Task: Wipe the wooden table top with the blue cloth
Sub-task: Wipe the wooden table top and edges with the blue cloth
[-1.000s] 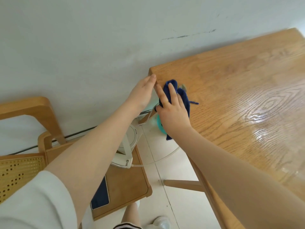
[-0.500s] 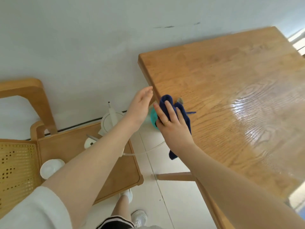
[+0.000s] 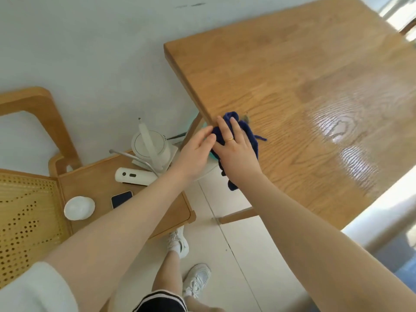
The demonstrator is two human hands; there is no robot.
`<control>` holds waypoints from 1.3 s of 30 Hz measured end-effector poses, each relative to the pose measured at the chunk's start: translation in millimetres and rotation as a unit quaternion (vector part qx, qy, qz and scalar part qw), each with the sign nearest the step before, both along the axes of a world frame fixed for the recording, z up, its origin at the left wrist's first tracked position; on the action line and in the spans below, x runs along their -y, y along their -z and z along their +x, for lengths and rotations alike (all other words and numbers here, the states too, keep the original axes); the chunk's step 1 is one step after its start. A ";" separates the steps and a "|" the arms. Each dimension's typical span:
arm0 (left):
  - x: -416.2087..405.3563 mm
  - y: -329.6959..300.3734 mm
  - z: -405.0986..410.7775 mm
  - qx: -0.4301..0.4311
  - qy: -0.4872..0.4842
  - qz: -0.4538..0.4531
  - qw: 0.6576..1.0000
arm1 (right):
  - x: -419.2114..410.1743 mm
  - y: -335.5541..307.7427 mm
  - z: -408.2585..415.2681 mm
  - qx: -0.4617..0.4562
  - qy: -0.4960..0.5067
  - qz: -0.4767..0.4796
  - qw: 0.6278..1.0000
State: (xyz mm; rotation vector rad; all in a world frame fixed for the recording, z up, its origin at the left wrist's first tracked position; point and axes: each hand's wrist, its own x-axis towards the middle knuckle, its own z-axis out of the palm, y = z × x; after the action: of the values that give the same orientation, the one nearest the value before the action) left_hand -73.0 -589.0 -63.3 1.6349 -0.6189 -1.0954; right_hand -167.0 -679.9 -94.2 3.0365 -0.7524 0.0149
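The right hand [image 3: 236, 154] presses the crumpled dark-blue cloth [image 3: 248, 134] flat-fingered on the glossy wooden counter [image 3: 304, 86]'s edge. The left hand [image 3: 194, 152] is cupped open below, holding nothing. Most of the top looks unwiped.

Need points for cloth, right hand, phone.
cloth [image 3: 249, 134], head view, on the blue fold beside the fingers.
right hand [image 3: 236, 154], head view, on the back of the hand.
phone [image 3: 121, 199], head view, on the middle of its dark face.
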 end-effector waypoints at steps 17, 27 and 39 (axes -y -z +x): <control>-0.2 -20.8 -46.6 0.013 0.074 0.037 0.996 | -35.7 5.6 -101.8 0.030 0.020 0.022 0.999; -6.9 -3.3 -96.3 0.319 0.202 0.044 0.925 | -89.1 13.2 -208.2 0.147 0.203 0.033 0.967; 6.0 -19.0 -118.9 0.399 0.403 0.039 0.823 | -123.1 5.9 -176.9 0.232 0.460 0.189 0.836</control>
State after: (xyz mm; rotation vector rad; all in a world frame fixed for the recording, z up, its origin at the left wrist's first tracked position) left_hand -191.9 -595.0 -44.3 1.9320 -1.9787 -0.9437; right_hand -343.8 -556.8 -100.0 2.5992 -2.4129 0.6702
